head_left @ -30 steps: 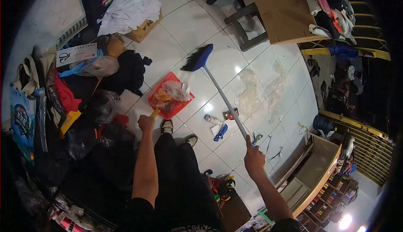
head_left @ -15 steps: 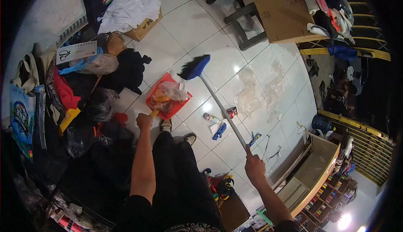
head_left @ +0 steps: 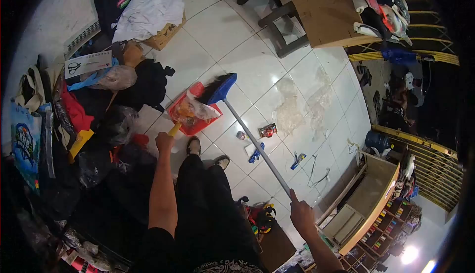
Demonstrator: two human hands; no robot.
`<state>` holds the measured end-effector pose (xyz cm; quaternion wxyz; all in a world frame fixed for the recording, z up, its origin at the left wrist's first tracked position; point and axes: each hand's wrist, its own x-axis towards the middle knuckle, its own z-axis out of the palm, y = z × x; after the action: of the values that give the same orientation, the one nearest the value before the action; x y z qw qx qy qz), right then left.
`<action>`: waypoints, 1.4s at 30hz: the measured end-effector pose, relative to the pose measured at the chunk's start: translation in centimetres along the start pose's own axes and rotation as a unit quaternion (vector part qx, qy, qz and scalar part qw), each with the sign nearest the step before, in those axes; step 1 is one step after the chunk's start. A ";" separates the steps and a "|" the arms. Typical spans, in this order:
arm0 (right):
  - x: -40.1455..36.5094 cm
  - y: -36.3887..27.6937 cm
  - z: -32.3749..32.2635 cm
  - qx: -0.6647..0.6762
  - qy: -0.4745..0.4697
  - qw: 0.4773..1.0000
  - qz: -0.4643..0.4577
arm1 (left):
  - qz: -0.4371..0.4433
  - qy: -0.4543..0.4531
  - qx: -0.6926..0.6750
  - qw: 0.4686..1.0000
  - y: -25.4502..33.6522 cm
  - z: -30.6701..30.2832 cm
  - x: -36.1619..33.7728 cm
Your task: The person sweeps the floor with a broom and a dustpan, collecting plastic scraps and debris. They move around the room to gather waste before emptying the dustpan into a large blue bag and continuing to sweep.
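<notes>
At the near end of a yellow handle (head_left: 175,128), the left hand (head_left: 164,142) is closed, its fingers wrapped around the grip. The handle leads to a red dustpan (head_left: 197,126) lying on the tiles (head_left: 223,39) just ahead of the person's shoes (head_left: 222,162). Crumpled clear plastic and some orange-brown scraps (head_left: 184,112) fill much of the pan.

On the other side, the right hand (head_left: 302,213) is closed around the upper end of a grey pole (head_left: 257,149), which slants away to a blue broom head (head_left: 222,90). The dark bristles (head_left: 212,89) reach over the pan's far edge; whether they touch the plastic there, I cannot tell.

Near the pole lie a small jar (head_left: 241,135), a red packet (head_left: 268,130) and a blue packet (head_left: 256,153), with a second blue packet (head_left: 298,160) nearer the right hand. Beyond the red packet, two clear plastic sheets (head_left: 288,113) lie flat.

Farther off stand a dark stool (head_left: 279,43) and a carton (head_left: 326,13). Left of the pan is a heap of black cloth (head_left: 147,82) and bags; above it, a white cloth (head_left: 148,13) rests on a box (head_left: 167,36).
</notes>
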<state>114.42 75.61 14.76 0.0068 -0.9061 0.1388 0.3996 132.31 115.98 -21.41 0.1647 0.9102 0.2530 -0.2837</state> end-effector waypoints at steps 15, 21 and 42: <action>-4.0 2.3 2.8 0.228 0.060 0.965 0.111 | 0.140 -0.024 0.030 0.989 4.5 0.4 -0.2; -5.9 3.2 6.9 0.318 0.146 0.926 0.143 | 0.176 -0.024 0.028 0.984 7.2 -0.2 -1.6; -8.3 -1.7 15.4 0.516 -0.059 0.802 0.295 | 0.258 -0.069 0.183 0.946 13.6 3.0 -1.5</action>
<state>98.42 81.22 10.16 0.3633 -0.6589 0.5841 0.3045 137.49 103.02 -20.78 0.0798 0.9369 -0.0593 -0.3352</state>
